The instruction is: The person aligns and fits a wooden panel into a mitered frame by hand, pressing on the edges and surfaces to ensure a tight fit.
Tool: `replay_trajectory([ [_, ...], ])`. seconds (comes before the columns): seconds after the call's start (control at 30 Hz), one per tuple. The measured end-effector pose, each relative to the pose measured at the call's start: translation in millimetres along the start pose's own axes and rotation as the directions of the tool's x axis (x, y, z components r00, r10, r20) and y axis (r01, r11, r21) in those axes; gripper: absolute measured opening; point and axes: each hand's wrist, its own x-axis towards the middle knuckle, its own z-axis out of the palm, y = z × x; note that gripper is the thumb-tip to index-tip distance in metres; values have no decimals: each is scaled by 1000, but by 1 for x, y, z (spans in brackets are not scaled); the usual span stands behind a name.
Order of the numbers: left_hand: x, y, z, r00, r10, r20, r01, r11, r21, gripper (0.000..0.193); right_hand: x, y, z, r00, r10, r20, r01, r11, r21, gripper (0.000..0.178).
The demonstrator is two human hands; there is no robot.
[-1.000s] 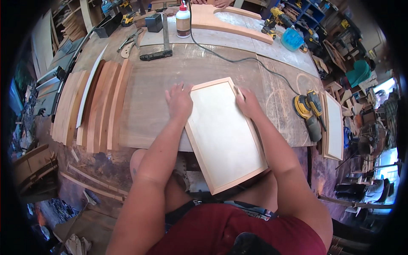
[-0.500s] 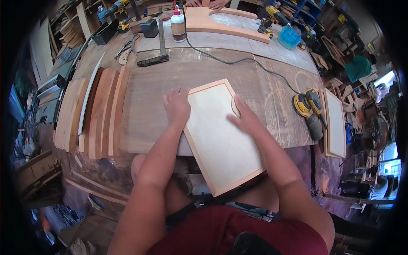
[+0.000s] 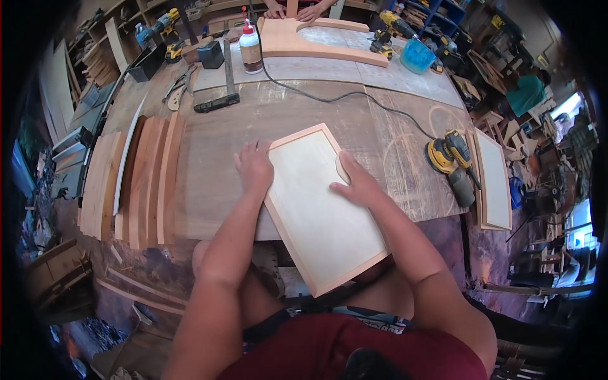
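A rectangular panel point(image 3: 326, 212) with a pale face and a light wood frame lies tilted across the near edge of the workbench, its lower end sticking out over my lap. Along its left edge my left hand point(image 3: 254, 168) grips the frame, fingers partly hidden behind the wrist. My right hand point(image 3: 356, 180) holds the right edge, the thumb resting on the pale face and the other fingers around the frame. To the right on the bench lies a yellow and black sander point(image 3: 446, 155), apart from my hand.
Several wooden boards point(image 3: 149, 180) stand at the left. Farther back are a hammer point(image 3: 221, 98), a glue bottle point(image 3: 251, 50), a black cord point(image 3: 329, 98) and a blue container point(image 3: 418, 56). Another person's hands point(image 3: 307, 12) rest on a curved wooden piece point(image 3: 278, 38). More framed panels point(image 3: 494, 183) lean right.
The whole view has shifted a little, with the bench lower and more leftward in the picture. Both hands keep their hold on the panel, which has hardly moved.
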Motion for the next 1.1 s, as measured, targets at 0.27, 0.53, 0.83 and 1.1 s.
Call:
replay_trajectory([
  [0.27, 9, 5, 8, 998, 55, -10, -55, 998, -43, 37, 91, -10, -4, 996, 25, -85, -25, 1000, 7, 93],
  [0.53, 1, 4, -4, 1000, 18, -15, -18, 1000, 19, 39, -25, 3, 2, 1000, 30, 7, -30, 999, -24, 97],
  [0.83, 5, 4, 4, 999, -31, 25, 33, 995, -99, 38, 62, -11, 4, 997, 40, -73, -39, 999, 12, 91],
  [1.1, -5, -1, -1, 1000, -2, 19, 2, 1000, 2, 36, -27, -1, 7, 998, 59, -9, -59, 997, -51, 93],
])
